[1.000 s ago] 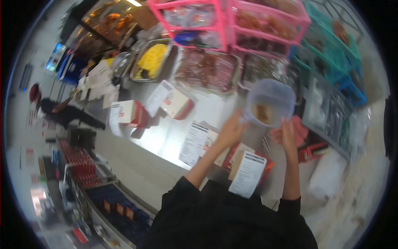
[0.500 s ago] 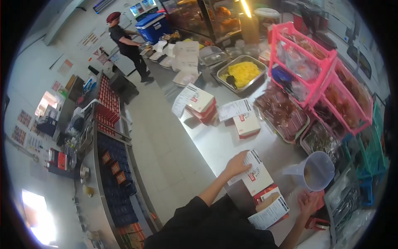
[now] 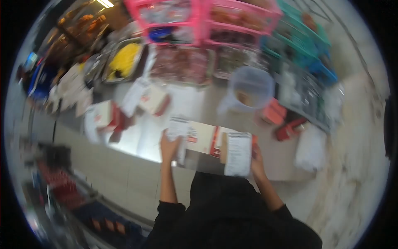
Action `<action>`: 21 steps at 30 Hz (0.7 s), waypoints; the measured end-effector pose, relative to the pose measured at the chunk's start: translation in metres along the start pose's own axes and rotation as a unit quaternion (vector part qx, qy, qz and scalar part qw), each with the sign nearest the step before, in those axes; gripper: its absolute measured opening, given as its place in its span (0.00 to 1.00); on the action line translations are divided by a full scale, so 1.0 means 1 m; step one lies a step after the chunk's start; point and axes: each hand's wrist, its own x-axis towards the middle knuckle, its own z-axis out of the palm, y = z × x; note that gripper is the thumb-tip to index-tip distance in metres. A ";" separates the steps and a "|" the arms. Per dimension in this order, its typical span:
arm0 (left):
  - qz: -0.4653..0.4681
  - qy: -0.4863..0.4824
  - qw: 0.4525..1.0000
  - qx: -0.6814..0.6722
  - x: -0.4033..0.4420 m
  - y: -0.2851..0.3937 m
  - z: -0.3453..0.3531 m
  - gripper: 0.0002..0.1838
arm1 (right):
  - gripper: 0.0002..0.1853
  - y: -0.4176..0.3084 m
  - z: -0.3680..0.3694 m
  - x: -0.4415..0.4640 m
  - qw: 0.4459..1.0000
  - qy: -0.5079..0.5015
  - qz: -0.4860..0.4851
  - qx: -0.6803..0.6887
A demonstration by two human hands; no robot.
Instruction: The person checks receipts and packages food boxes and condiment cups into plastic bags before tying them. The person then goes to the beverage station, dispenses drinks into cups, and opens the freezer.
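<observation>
Motion blurs the view. My left hand (image 3: pixel 169 148) is closed around the left end of a white carton (image 3: pixel 200 137) with red print, where a receipt (image 3: pixel 178 126) covers part of the top. Against the carton's right end sits an open red carton (image 3: pixel 216 143), its brown contents partly showing. A printed receipt (image 3: pixel 238 154) hides much of that one and hangs over its front. My right hand (image 3: pixel 257 158) is closed at the red carton's right side, its fingertips partly hidden by the carton and receipt.
Behind stand a translucent jug (image 3: pixel 253 85), a pinkish-red block (image 3: pixel 274 112) and a red tape dispenser (image 3: pixel 290 128). Two boxes with receipts, a white one (image 3: pixel 154 99) and another (image 3: pixel 105 114), sit left. Pink baskets (image 3: pixel 199 25), wrapped trays and a yellow-food pan (image 3: pixel 134 74) line the back.
The view has swung right to face the counter. My right hand has moved from beside the jug and pinkish-red block to the red carton's side. My left hand stays at the white carton.
</observation>
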 end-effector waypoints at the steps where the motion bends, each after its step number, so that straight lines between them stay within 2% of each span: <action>1: 0.011 0.008 1.000 0.005 0.003 -0.003 0.000 0.36 | 0.26 -0.006 0.004 0.002 0.999 -0.009 -0.031 0.010; 2: 0.000 0.013 0.999 0.036 0.003 0.005 -0.003 0.37 | 0.26 0.000 0.009 0.007 0.991 0.045 -0.096 -0.075; 3: 0.018 0.049 0.995 0.088 0.012 -0.017 0.002 0.38 | 0.26 -0.043 0.009 -0.007 0.998 0.012 -0.050 -0.029; 4: -0.036 0.029 0.996 0.081 0.009 -0.002 -0.005 0.40 | 0.26 -0.022 0.000 -0.001 0.998 -0.021 0.001 0.063; 5: -0.017 0.028 0.995 0.096 0.014 -0.017 -0.011 0.41 | 0.26 -0.007 -0.019 0.000 0.993 -0.084 -0.050 0.074; 6: -0.025 0.059 0.993 0.096 0.007 -0.014 -0.015 0.40 | 0.22 -0.013 -0.034 -0.010 0.995 -0.075 -0.037 0.053; 7: 0.061 0.159 0.982 0.086 0.005 -0.018 -0.015 0.36 | 0.18 -0.029 -0.054 -0.015 0.990 -0.026 -0.107 -0.084; 8: 0.111 0.216 0.964 0.111 -0.011 0.008 -0.017 0.33 | 0.15 -0.038 -0.078 -0.022 0.961 0.017 -0.165 -0.223; 10: 0.242 0.299 0.914 0.129 -0.059 0.080 -0.014 0.29 | 0.09 -0.037 -0.142 -0.029 0.920 0.171 -0.221 -0.275; 11: 0.307 0.334 0.881 0.131 -0.082 0.113 -0.002 0.28 | 0.08 -0.034 -0.184 -0.027 0.909 0.238 -0.198 -0.279; 12: 0.313 0.329 0.882 0.127 -0.105 0.139 0.019 0.28 | 0.07 -0.031 -0.232 -0.023 0.893 0.302 -0.176 -0.283; 14: 0.430 0.319 0.843 0.058 -0.151 0.180 0.070 0.23 | 0.07 -0.016 -0.331 -0.015 0.870 0.312 -0.177 -0.338; 15: 0.472 0.261 0.842 0.024 -0.167 0.175 0.108 0.21 | 0.07 -0.006 -0.367 -0.007 0.870 0.311 -0.178 -0.337; 16: 0.511 0.201 0.836 -0.009 -0.185 0.172 0.148 0.20 | 0.10 0.006 -0.400 0.002 0.838 0.235 -0.224 -0.438; 17: 0.545 0.049 0.828 -0.117 -0.211 0.206 0.193 0.18 | 0.13 0.015 -0.425 0.010 0.791 0.153 -0.267 -0.528; 18: 0.533 -0.023 0.837 -0.121 -0.233 0.227 0.240 0.16 | 0.13 0.020 -0.438 0.016 0.795 0.149 -0.267 -0.523; 19: 0.505 -0.144 0.847 -0.076 -0.255 0.257 0.274 0.14 | 0.17 0.022 -0.441 0.023 0.800 0.089 -0.223 -0.550; 20: 0.487 -0.229 0.840 -0.066 -0.269 0.258 0.316 0.15 | 0.20 0.021 -0.443 0.029 0.799 0.027 -0.179 -0.574; 21: 0.480 -0.325 0.814 -0.029 -0.279 0.262 0.350 0.17 | 0.20 0.021 -0.446 0.033 0.807 -0.004 -0.173 -0.565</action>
